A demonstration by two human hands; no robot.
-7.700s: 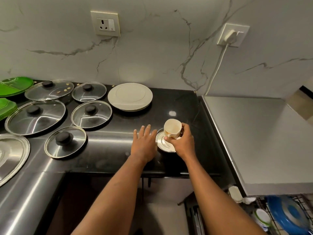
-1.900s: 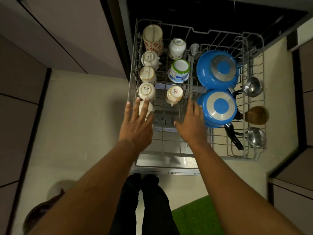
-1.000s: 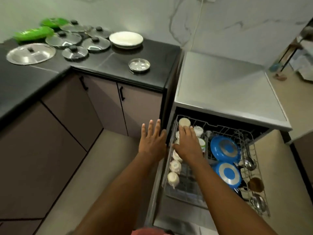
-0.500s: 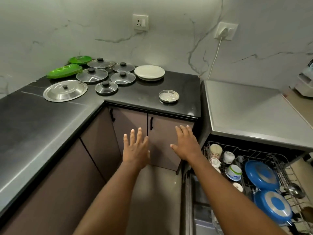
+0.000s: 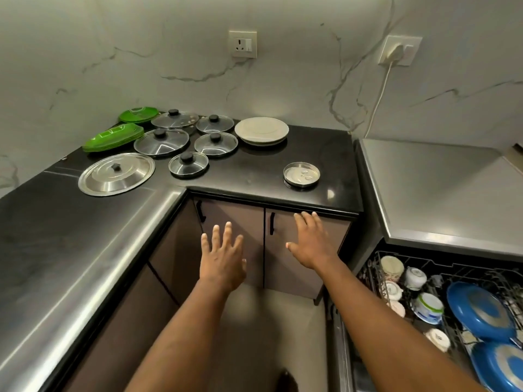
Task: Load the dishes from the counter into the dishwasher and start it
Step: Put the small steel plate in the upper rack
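Black counter: an L-shaped top; the small steel dish sits on it near the front edge and serves as the reference here.
Dishwasher: to the right of the steel dish, flat grey top, door open.
Dishwasher rack: pulled out, right of the steel dish and lower, already holding crockery.
Cabinet doors: under the counter, directly below the steel dish and to its left.
Large steel lid: on the counter, far left of the steel dish.
Green plates: stacked behind the large lid, far left of the steel dish, with a second green stack at the wall.
Glass lids: five with black knobs, clustered left of the steel dish and farther back.
White plates: a small stack behind the steel dish, slightly left, well apart from it.
Blue pans: two, upside down in the rack, far right of the steel dish and lower.
Left hand: below and left of the steel dish, in front of the cabinet doors; fingers straight and spread, holding nothing.
Right hand: straight below the steel dish, fingertips near the counter's front edge; fingers extended, holding nothing.
Cups: upturned along the rack's left side, right of the steel dish and lower.
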